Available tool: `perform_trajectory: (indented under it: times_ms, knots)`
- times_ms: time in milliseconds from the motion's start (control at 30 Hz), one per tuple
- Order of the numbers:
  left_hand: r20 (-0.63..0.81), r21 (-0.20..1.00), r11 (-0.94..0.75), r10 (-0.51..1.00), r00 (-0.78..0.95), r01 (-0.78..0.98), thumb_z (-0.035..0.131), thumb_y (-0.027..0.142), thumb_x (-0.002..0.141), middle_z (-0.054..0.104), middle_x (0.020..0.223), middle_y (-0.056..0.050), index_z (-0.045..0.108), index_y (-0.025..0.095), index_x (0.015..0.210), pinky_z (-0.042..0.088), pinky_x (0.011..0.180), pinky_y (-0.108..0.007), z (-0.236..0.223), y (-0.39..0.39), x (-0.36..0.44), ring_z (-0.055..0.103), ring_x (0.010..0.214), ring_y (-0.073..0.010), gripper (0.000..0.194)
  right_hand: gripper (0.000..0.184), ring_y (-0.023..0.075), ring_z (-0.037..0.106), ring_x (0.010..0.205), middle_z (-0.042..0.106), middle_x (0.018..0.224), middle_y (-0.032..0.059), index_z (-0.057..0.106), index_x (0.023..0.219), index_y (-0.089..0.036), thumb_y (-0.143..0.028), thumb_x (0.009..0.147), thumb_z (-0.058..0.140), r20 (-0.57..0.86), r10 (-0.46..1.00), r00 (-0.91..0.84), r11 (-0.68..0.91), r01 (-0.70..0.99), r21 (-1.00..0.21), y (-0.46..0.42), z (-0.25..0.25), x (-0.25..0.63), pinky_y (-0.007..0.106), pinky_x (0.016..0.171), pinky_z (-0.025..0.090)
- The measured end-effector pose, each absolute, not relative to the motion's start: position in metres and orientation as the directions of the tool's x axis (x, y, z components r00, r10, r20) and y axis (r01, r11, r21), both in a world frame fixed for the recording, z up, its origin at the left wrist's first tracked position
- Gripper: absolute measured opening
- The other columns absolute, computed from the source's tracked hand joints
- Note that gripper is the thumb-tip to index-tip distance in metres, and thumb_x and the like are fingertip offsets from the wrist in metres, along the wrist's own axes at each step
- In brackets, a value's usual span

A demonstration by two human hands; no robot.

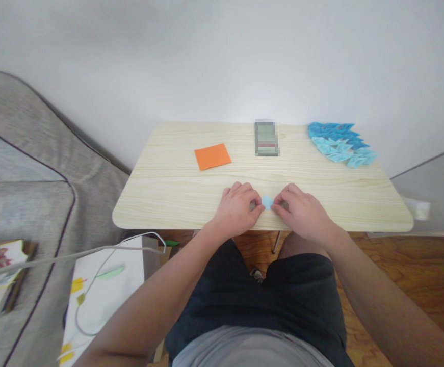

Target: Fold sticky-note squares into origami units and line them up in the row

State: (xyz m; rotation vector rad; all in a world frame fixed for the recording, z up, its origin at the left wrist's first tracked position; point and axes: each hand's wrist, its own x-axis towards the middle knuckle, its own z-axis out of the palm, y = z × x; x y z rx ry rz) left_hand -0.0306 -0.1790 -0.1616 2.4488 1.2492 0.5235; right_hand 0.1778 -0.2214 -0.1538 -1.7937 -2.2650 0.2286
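Note:
Between my hands, close to the table's front edge, is a small piece of light blue paper [267, 202]. My left hand [240, 206] pinches its left side between thumb and forefinger. On the opposite side, the thumb and forefinger of my right hand [300, 209] close on the paper's right edge. How the paper is folded is too small to make out. Farther back to the right lie several folded paper pieces, dark blue [334, 131] at the back and light blue [342, 151] in front.
The pale wood table [160, 188] stands against a white wall. An orange paper rectangle [212, 156] lies at the back left, and a blurred-out, phone-shaped object [266, 138] at the back middle. A grey sofa [92, 168] and a white box [110, 275] with a cable are on the left.

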Motion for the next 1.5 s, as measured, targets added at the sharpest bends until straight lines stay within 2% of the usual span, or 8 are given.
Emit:
perform_trajectory:
  times_ms: [467,767,900,1133,1500]
  knots:
    - [0.168,0.442,-0.567,0.813,0.557,0.695,0.069,0.037,0.090,0.066,0.098,-0.002,0.067,0.025,0.086,0.038,0.085,-0.043,-0.162,-0.177,-0.031,0.054,0.104,-0.0253,0.013,0.023,0.0225,0.067,0.090,0.065,0.102,0.0044,0.069,0.095,-0.024,-0.041,0.099,0.054,-0.037,0.983,-0.177,0.167,0.966,-0.198,-0.216,-0.143,0.175,0.033,0.072,0.040]
    - [0.149,0.420,-0.566,0.814,0.562,0.709,0.070,0.038,0.090,0.066,0.099,-0.003,0.066,0.024,0.087,0.038,0.085,-0.043,-0.162,-0.175,-0.031,0.055,0.104,-0.0254,0.014,0.021,0.0238,0.067,0.088,0.066,0.103,0.0060,0.069,0.096,-0.023,-0.039,0.098,0.055,-0.011,0.977,-0.211,0.207,0.965,-0.160,-0.217,-0.141,0.174,0.034,0.068,0.039]
    - [0.149,0.437,-0.571,0.808,0.570,0.695,0.069,0.037,0.090,0.066,0.099,-0.003,0.066,0.023,0.089,0.040,0.087,-0.041,-0.162,-0.174,-0.033,0.055,0.103,-0.0246,0.014,0.019,0.0228,0.066,0.091,0.066,0.101,0.0056,0.068,0.096,-0.023,-0.037,0.098,0.056,0.022,0.977,-0.214,0.213,0.949,-0.234,-0.218,-0.147,0.177,0.033,0.074,0.042]
    - [0.167,0.424,-0.603,0.785,0.596,0.676,0.068,0.036,0.091,0.065,0.100,-0.003,0.067,0.024,0.091,0.041,0.088,-0.040,-0.165,-0.173,-0.036,0.055,0.104,-0.0243,0.012,0.014,0.0198,0.063,0.087,0.066,0.093,0.0034,0.069,0.091,-0.023,-0.035,0.093,0.063,0.085,0.981,-0.172,0.192,0.849,-0.493,-0.218,-0.161,0.186,0.032,0.080,0.046]
    - [0.177,0.415,-0.625,0.768,0.616,0.661,0.066,0.037,0.092,0.066,0.103,-0.003,0.067,0.024,0.094,0.040,0.087,-0.040,-0.167,-0.172,-0.039,0.055,0.104,-0.0241,0.013,0.013,0.0181,0.062,0.083,0.066,0.091,0.0024,0.073,0.093,-0.024,-0.030,0.092,0.062,0.080,0.979,-0.189,0.200,0.789,-0.581,-0.218,-0.161,0.192,0.030,0.076,0.045]
